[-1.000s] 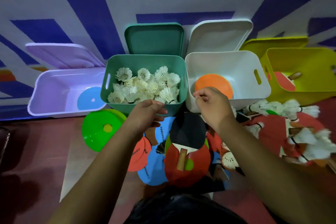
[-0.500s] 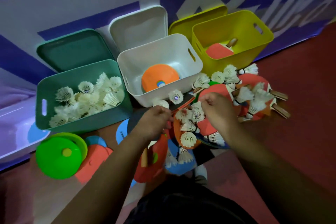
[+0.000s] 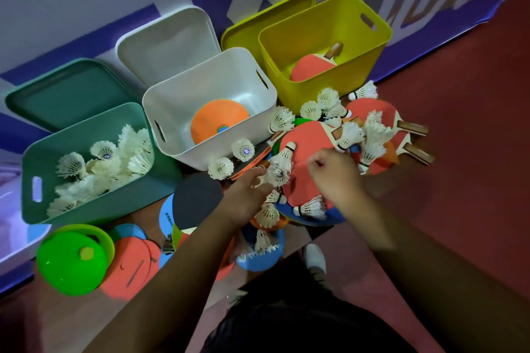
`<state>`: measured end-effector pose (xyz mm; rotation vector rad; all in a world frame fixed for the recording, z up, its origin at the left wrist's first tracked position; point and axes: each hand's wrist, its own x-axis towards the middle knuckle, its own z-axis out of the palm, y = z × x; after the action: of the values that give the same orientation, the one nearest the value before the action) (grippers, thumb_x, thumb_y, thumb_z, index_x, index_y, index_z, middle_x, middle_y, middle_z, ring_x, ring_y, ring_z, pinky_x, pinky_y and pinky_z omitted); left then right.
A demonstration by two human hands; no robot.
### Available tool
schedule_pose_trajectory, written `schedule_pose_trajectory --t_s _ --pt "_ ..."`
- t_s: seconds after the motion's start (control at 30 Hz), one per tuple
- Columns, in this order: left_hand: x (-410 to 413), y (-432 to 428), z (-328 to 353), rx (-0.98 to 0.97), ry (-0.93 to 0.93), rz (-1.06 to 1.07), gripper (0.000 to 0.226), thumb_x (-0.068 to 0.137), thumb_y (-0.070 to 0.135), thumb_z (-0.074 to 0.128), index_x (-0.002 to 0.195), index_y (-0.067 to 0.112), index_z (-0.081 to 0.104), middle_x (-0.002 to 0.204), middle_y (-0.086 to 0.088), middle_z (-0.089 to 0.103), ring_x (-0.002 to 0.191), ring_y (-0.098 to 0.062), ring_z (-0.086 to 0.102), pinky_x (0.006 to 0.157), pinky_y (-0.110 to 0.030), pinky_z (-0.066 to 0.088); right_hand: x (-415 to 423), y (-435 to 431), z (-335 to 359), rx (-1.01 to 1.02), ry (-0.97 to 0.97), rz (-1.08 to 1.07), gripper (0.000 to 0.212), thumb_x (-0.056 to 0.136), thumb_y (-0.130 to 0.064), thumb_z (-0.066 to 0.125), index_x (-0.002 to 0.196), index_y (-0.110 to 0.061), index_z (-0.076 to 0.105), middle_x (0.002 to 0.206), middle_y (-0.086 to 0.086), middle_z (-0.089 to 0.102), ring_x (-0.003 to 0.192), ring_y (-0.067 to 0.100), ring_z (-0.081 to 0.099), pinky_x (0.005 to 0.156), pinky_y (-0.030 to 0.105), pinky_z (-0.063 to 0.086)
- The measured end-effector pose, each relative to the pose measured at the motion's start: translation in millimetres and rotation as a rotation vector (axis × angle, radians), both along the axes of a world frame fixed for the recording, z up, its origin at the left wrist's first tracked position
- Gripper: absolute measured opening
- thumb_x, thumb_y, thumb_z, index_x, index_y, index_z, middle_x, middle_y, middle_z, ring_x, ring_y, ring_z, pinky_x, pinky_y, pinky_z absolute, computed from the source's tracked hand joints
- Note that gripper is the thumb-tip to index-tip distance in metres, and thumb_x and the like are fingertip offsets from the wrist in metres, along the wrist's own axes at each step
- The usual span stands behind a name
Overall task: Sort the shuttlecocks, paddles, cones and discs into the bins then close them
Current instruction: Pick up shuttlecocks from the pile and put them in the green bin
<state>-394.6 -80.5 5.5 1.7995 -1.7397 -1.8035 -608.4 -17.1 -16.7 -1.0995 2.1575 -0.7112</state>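
Note:
Loose white shuttlecocks (image 3: 347, 135) lie over red paddles (image 3: 309, 137) and flat discs in a heap in front of the bins. My left hand (image 3: 246, 195) reaches into the heap, its fingers stretched against a shuttlecock (image 3: 277, 175). My right hand (image 3: 335, 175) hovers over a red paddle with its fingers curled; what it holds, if anything, is hidden. The green bin (image 3: 86, 209) holds several shuttlecocks, the white bin (image 3: 206, 86) an orange cone (image 3: 218, 120), and the yellow bin (image 3: 324, 37) one red paddle (image 3: 312, 66).
All bin lids stand open against the wall behind. A green cone (image 3: 71, 261), red and blue discs (image 3: 129, 269) and a black paddle (image 3: 195, 203) lie at the left front. A lilac bin's edge (image 3: 8, 232) shows far left. Red floor lies to the right.
The view has swung right from the green bin to the heap. Both hands have dropped from the bin rims into the shuttlecocks and paddles; my left hand now touches a shuttlecock.

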Motion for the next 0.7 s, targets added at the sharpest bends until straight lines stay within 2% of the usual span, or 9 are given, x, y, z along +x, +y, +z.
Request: schedule_pose_trajectory --t_s 0.1,0.17,0.23,0.3,0.4,0.47,0.53,0.63,0.7 --pt "-9 -7 -16 -0.007 -0.049 -0.055 0.067 0.073 0.068 0.064 0.138 0.058 0.051 0.146 0.005 0.054 0.126 -0.025 0.062 0.108 -0.053 0.051 -8 1 -4 -0.002 -0.009 -0.001 0.016 0.099 -0.023 0.060 0.099 -0.028 0.076 0.095 -0.008 0.076 0.083 0.015 0.070 0.079 0.040 0.060" --pt "-19 -9 -16 -0.018 -0.071 -0.067 0.075 0.075 0.065 0.064 0.147 0.052 0.047 0.147 0.004 0.052 0.125 -0.028 0.063 0.107 -0.052 0.052 -14 1 -7 0.007 -0.019 0.012 0.016 0.099 -0.025 0.060 0.101 -0.029 0.076 0.090 -0.010 0.074 0.073 0.012 0.068 0.072 0.038 0.060" --pt "-26 -9 -14 -0.002 -0.059 -0.036 0.075 0.082 0.056 0.065 0.153 0.040 0.046 0.141 0.000 0.056 0.117 -0.027 0.066 0.095 -0.043 0.058 -17 0 -11 0.026 -0.028 0.054 0.016 0.100 -0.027 0.060 0.104 -0.028 0.076 0.086 -0.008 0.074 0.066 0.010 0.066 0.062 0.033 0.055" --pt "-29 -11 -17 0.020 -0.041 0.020 0.069 0.086 0.049 0.066 0.151 0.029 0.051 0.131 -0.004 0.065 0.107 -0.023 0.070 0.079 -0.037 0.061 -19 -2 -14 0.027 -0.040 0.103 0.016 0.100 -0.028 0.060 0.106 -0.030 0.074 0.092 -0.007 0.075 0.074 0.011 0.068 0.068 0.033 0.057" --pt "-30 -10 -16 -0.009 -0.055 0.071 0.071 0.081 0.052 0.063 0.145 0.022 0.057 0.122 -0.005 0.070 0.099 -0.018 0.074 0.079 -0.040 0.063 -20 -8 -15 0.029 -0.081 0.176 0.023 0.101 -0.027 0.060 0.121 -0.030 0.071 0.114 -0.009 0.074 0.091 0.013 0.071 0.083 0.036 0.059" --pt "-30 -6 -7 -0.061 -0.079 0.083 0.057 0.089 0.045 0.062 0.140 0.019 0.060 0.114 -0.005 0.072 0.093 -0.015 0.076 0.083 -0.046 0.064 -20 -14 -12 0.037 -0.091 0.234 0.035 0.102 -0.025 0.060 0.137 -0.031 0.064 0.117 -0.008 0.072 0.076 0.015 0.069 0.070 0.036 0.058" --pt "-27 0 2 -0.140 -0.095 0.123 0.037 0.100 0.032 0.059 0.134 0.018 0.063 0.104 -0.005 0.073 0.086 -0.015 0.076 0.079 -0.046 0.064 -18 -24 -9 0.045 -0.079 0.266 0.044 0.103 -0.027 0.059 0.146 -0.035 0.056 0.113 -0.001 0.072 0.068 0.019 0.066 0.067 0.041 0.059" --pt "-20 7 14 -0.284 -0.130 0.198 0.025 0.101 0.028 0.059 0.123 0.023 0.070 0.094 0.001 0.075 0.073 -0.008 0.074 0.062 -0.034 0.061 -14 -42 -10 0.099 -0.082 0.278 0.050 0.105 -0.036 0.054 0.154 -0.037 0.047 0.108 0.001 0.072 0.066 0.018 0.064 0.061 0.036 0.054" --pt "-14 10 21 -0.368 -0.149 0.246 0.017 0.099 0.029 0.063 0.112 0.029 0.074 0.089 0.008 0.075 0.069 -0.006 0.071 0.060 -0.026 0.054 -7 -54 -14 0.158 -0.120 0.315 0.051 0.106 -0.041 0.049 0.157 -0.040 0.044 0.108 -0.001 0.070 0.068 0.015 0.063 0.057 0.030 0.044"
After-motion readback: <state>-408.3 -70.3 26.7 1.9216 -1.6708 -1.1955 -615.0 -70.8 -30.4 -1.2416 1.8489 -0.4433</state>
